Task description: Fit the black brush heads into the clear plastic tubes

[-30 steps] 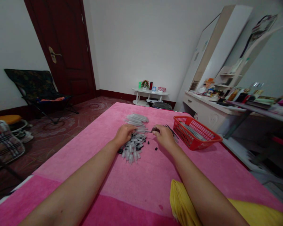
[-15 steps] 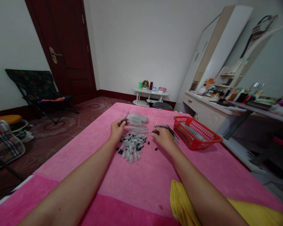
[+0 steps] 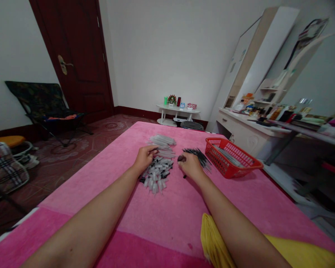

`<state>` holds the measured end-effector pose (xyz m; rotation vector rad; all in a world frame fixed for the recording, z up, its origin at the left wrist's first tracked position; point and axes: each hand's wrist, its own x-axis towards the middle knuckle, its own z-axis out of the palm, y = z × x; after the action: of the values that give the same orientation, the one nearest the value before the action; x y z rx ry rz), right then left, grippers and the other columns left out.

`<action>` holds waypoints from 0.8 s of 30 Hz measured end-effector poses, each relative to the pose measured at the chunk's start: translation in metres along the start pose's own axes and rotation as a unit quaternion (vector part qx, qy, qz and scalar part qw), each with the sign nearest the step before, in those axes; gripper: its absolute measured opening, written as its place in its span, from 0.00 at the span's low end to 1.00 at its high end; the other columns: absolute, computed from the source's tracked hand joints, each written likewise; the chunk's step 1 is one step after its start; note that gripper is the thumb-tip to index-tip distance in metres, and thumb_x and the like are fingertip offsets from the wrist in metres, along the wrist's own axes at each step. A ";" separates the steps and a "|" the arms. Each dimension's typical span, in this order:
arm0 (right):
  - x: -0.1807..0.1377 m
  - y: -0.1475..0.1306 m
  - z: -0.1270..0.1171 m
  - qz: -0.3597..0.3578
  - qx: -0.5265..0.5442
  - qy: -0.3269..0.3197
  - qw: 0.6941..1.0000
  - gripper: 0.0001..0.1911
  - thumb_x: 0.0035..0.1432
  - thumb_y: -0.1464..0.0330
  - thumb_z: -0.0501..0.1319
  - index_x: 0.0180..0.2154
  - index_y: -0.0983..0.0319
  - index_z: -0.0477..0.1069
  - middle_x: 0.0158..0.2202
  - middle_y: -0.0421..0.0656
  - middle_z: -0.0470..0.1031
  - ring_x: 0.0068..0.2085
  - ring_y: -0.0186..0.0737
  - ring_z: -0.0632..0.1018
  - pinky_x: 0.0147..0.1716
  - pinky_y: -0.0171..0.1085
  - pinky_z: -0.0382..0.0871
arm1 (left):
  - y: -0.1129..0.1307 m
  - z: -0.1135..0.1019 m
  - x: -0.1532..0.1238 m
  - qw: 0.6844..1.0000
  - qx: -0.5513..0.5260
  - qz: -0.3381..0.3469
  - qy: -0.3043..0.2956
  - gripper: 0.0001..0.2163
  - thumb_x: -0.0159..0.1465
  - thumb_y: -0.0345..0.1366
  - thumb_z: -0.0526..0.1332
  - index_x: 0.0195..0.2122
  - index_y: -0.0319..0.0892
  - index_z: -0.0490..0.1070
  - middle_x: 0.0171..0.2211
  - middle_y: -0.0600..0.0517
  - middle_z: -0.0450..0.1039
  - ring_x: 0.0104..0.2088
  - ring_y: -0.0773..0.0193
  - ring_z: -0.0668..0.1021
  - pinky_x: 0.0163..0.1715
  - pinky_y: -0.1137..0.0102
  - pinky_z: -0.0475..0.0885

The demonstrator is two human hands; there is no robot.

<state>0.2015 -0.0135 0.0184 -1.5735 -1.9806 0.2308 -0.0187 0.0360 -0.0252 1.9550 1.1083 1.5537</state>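
My left hand (image 3: 145,159) is closed in a pinch at the left edge of a stack of clear, slim plastic tubes (image 3: 163,140). Whatever lies between its fingertips is hidden. Just below it is a heap of short whitish translucent pieces with thin tips (image 3: 155,178), with small black caps among them. My right hand (image 3: 192,163) is also closed, palm down, to the right of the heap. Something dark shows at its fingertips, too small to name. A loose black cap (image 3: 184,176) lies under this hand, and a bundle of thin dark sticks (image 3: 200,155) lies just behind it.
A red plastic basket (image 3: 231,172) holding more slim sticks stands at the right on the pink cloth (image 3: 156,223). Yellow fabric (image 3: 216,242) lies under my right forearm. A cluttered dressing table (image 3: 245,126) stands beyond the basket, and a folding chair (image 3: 44,100) at the left.
My left hand, which held a tube upright, has moved right and down over the tubes; that upright tube no longer shows. My right hand shifted slightly, and one loose black cap is no longer visible.
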 end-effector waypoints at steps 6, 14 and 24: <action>0.007 -0.001 -0.002 -0.050 0.195 0.074 0.977 0.08 0.47 0.72 0.59 0.32 0.64 0.75 0.30 0.43 0.78 0.31 0.37 0.76 0.33 0.34 0.67 | 0.001 0.002 -0.003 0.986 0.118 0.103 -0.065 0.13 0.59 0.27 0.55 0.43 0.41 0.75 0.40 0.47 0.78 0.41 0.60 0.78 0.43 0.67 0.72; 0.004 -0.012 -0.005 -0.053 0.212 0.086 0.972 0.06 0.45 0.72 0.60 0.29 0.64 0.73 0.27 0.42 0.77 0.29 0.37 0.76 0.30 0.34 0.67 | 0.006 0.001 -0.004 0.975 0.164 0.126 -0.085 0.14 0.59 0.26 0.55 0.44 0.42 0.75 0.41 0.48 0.78 0.42 0.60 0.78 0.43 0.67 0.71; 0.002 -0.012 -0.001 -0.084 0.174 0.089 0.977 0.06 0.47 0.72 0.59 0.30 0.62 0.74 0.27 0.41 0.77 0.29 0.36 0.75 0.31 0.33 0.66 | 0.013 0.001 -0.005 0.970 0.172 0.135 -0.103 0.13 0.60 0.27 0.56 0.44 0.43 0.75 0.41 0.49 0.77 0.42 0.61 0.77 0.43 0.67 0.71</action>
<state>0.1921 -0.0150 0.0260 -1.1572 -1.8065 0.3356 -0.0138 0.0246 -0.0192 2.5260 1.1188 1.3086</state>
